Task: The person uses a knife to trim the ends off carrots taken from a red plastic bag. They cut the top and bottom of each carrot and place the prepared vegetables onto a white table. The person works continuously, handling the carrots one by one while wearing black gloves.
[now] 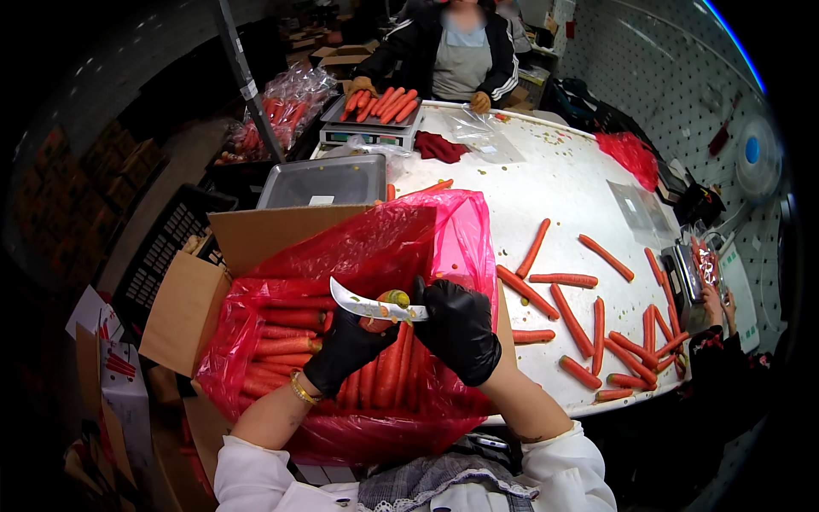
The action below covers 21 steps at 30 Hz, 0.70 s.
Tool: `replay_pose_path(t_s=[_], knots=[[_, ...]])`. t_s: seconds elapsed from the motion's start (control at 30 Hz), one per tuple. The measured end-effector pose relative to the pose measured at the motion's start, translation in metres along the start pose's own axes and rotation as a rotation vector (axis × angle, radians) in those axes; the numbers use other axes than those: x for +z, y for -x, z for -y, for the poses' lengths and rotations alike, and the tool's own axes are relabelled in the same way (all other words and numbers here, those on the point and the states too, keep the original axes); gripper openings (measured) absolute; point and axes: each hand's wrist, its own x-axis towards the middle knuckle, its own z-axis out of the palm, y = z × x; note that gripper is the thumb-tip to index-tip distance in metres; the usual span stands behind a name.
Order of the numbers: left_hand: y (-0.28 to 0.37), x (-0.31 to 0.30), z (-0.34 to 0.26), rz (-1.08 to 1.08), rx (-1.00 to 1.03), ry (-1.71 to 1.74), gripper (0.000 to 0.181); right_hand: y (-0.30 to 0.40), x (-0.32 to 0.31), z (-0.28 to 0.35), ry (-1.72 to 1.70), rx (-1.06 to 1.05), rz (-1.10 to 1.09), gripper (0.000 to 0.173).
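Both my hands wear black gloves and meet above an opened cardboard box [173,313] lined with a red plastic bag [333,249]. My left hand [352,352] grips a carrot [391,298] whose greenish crown end points up. In my right hand [457,329] is a knife with a curved blade [358,302]; its handle is hidden in my fist. The blade lies across the carrot's top, the tip pointing left, with small trimmings stuck to it. Rows of carrots [387,377] fill the lined box below my hands.
Loose carrots [576,320] lie scattered over the white table [461,173] to the right. Across it, a gloved person [470,57] touches carrots on a scale [371,134]. Another person's hands [720,304] hold a bagged bundle at the right. A metal tray [326,179] sits behind the box.
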Motion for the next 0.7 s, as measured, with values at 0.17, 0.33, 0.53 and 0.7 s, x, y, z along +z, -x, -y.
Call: replay_pose_path(t_s=[0.17,0.33,0.53,0.7], knots=[[-0.003,0.004,0.001,0.065,0.113,-0.005,0.012,0.008,0.004,-0.012,-0.010,0.029,-0.007,0.016],[-0.002,0.006,-0.012,0.088,-0.201,0.097,0.011,0.008,-0.002,-0.029,0.018,-0.036,-0.047,0.018],[0.000,0.005,0.004,0.059,-0.107,0.006,0.014,0.015,-0.021,-0.040,-0.297,0.145,0.083,0.015],[-0.007,0.014,-0.001,0.132,-0.129,0.047,0.022,0.001,-0.018,-0.008,-0.910,0.233,0.103,0.016]])
